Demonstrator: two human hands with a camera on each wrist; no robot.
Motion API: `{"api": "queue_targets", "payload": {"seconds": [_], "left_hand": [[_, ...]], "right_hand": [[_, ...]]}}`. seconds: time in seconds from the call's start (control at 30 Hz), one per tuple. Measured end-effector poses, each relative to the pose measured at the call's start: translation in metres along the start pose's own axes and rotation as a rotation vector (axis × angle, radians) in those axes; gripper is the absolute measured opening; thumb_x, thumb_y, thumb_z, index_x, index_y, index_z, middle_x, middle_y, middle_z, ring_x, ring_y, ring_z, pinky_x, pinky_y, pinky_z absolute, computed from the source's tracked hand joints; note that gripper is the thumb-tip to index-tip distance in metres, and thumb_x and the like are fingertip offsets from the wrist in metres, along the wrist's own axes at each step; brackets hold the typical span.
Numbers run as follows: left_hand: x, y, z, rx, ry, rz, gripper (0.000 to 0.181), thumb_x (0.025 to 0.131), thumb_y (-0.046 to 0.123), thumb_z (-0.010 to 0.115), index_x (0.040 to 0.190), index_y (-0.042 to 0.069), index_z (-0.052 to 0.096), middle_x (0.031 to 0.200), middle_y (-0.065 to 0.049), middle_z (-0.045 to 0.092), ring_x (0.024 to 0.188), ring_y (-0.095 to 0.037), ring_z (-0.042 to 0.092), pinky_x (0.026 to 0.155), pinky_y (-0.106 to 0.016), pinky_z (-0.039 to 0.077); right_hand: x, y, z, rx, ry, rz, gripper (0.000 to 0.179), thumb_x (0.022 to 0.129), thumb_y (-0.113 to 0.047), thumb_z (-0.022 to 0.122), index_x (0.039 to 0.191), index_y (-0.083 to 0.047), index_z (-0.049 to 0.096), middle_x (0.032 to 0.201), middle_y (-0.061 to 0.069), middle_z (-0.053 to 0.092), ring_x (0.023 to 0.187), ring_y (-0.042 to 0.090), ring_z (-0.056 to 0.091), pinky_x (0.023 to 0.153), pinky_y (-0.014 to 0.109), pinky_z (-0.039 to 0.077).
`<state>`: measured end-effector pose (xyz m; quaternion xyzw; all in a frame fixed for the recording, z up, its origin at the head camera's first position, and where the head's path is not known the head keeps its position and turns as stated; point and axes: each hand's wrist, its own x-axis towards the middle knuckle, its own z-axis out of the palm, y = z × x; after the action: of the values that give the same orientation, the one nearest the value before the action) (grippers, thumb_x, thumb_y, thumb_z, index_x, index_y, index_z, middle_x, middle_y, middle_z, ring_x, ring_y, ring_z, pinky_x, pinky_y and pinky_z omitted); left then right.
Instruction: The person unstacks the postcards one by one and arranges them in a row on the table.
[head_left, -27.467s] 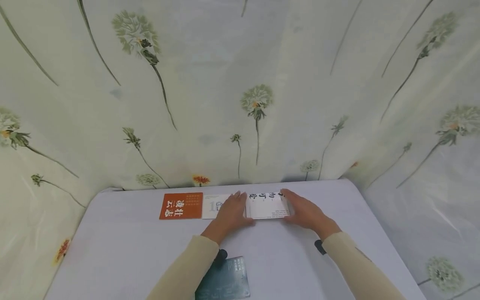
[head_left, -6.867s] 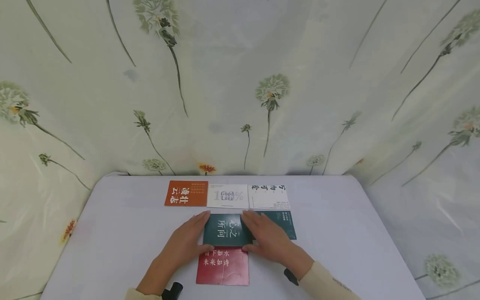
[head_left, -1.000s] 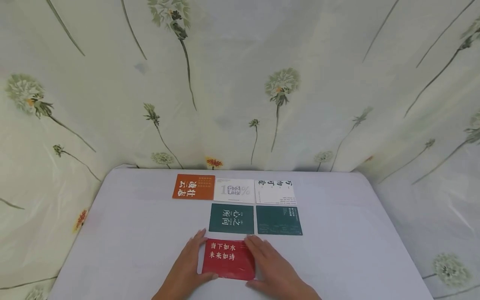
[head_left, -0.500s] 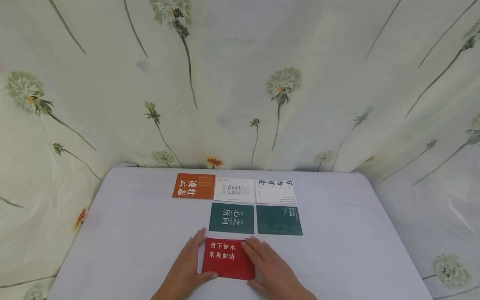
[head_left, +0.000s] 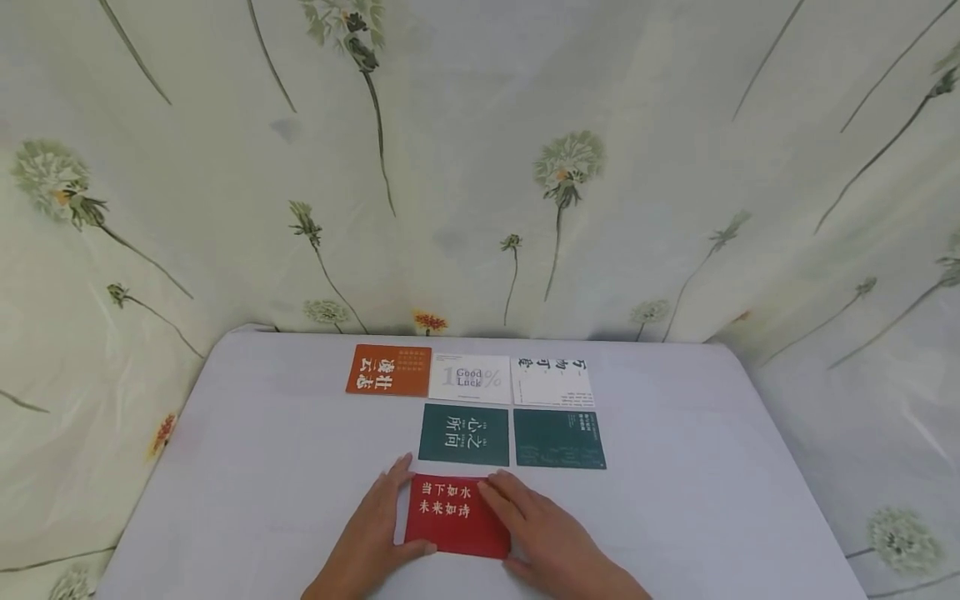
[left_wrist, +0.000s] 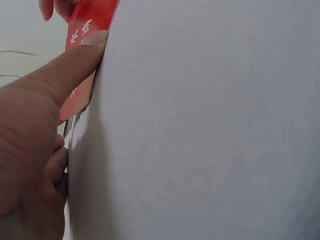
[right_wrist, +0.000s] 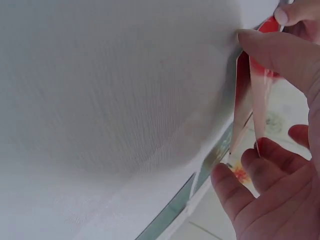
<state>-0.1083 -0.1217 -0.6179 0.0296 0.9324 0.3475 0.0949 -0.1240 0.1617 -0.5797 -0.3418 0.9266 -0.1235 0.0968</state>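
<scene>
A red card [head_left: 453, 533] with white characters lies at the near end of the card layout in the head view. My left hand [head_left: 367, 533] grips its left side, thumb on the near edge and fingertips at the far corner. On the right side, my right hand [head_left: 555, 542] holds it, fingers over the far right corner. The right wrist view shows two red layers [right_wrist: 258, 95] standing slightly apart at that side. In the left wrist view the thumb [left_wrist: 92, 45] presses on the red card's face. Beyond it lie a dark green card [head_left: 463, 435] and a teal card [head_left: 558, 438].
The back row holds an orange card [head_left: 388, 371], a white "Good Luck" card [head_left: 469, 379] and a white card with black characters [head_left: 552, 382]. A white cloth [head_left: 247, 467] covers the table. Behind hangs a floral curtain [head_left: 450, 167].
Since the older frames, the white, teal and dark green cards have been laid down and let go. Both hands now hold the red card. Over the last second my right fingers slid slightly left.
</scene>
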Motion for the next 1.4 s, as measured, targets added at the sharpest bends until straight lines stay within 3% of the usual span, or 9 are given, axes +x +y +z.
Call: {"api": "queue_targets", "payload": {"seconds": [0.37, 0.63, 0.9, 1.17, 1.4], "left_hand": [[0.001, -0.001, 0.001, -0.003, -0.005, 0.003, 0.133, 0.055, 0.046, 0.103, 0.164, 0.027, 0.029, 0.162, -0.002, 0.04, 0.144, -0.032, 0.042, 0.1, -0.06, 0.054], [0.003, -0.004, 0.001, 0.035, -0.024, 0.032, 0.139, 0.052, 0.049, 0.102, 0.166, 0.03, 0.025, 0.166, 0.0, 0.034, 0.146, -0.031, 0.039, 0.105, -0.062, 0.05], [0.003, -0.008, -0.002, 0.026, -0.048, 0.065, 0.13, 0.054, 0.051, 0.101, 0.162, 0.027, 0.034, 0.166, 0.001, 0.034, 0.148, -0.031, 0.037, 0.103, -0.062, 0.052], [0.005, -0.011, -0.004, 0.008, -0.091, 0.056, 0.127, 0.054, 0.054, 0.1, 0.161, 0.029, 0.037, 0.166, 0.003, 0.034, 0.147, -0.033, 0.037, 0.098, -0.061, 0.055], [0.003, -0.013, -0.005, 0.029, -0.087, 0.083, 0.121, 0.056, 0.054, 0.099, 0.159, 0.028, 0.04, 0.167, 0.004, 0.032, 0.149, -0.032, 0.035, 0.1, -0.061, 0.054]], "right_hand": [[0.0, 0.0, -0.004, 0.061, -0.056, 0.057, 0.119, 0.067, -0.047, 0.097, 0.164, -0.03, 0.031, 0.161, -0.006, 0.039, 0.14, 0.02, 0.046, 0.093, 0.037, 0.06], [-0.003, 0.007, -0.002, 0.269, -0.093, 0.171, 0.113, 0.073, -0.055, 0.091, 0.164, -0.042, 0.025, 0.161, -0.016, 0.039, 0.136, 0.017, 0.049, 0.091, 0.034, 0.061], [-0.006, 0.011, -0.003, 0.464, -0.121, 0.232, 0.111, 0.072, -0.052, 0.092, 0.16, -0.047, 0.025, 0.154, -0.016, 0.043, 0.13, 0.018, 0.05, 0.087, 0.033, 0.062], [-0.005, 0.013, -0.004, 0.436, -0.126, 0.229, 0.109, 0.072, -0.054, 0.092, 0.159, -0.046, 0.027, 0.151, -0.016, 0.046, 0.128, 0.015, 0.052, 0.087, 0.034, 0.062], [-0.002, 0.016, -0.009, 0.454, -0.113, 0.183, 0.105, 0.075, -0.044, 0.091, 0.162, -0.033, 0.032, 0.155, -0.011, 0.047, 0.133, 0.015, 0.054, 0.098, 0.038, 0.058]]}}
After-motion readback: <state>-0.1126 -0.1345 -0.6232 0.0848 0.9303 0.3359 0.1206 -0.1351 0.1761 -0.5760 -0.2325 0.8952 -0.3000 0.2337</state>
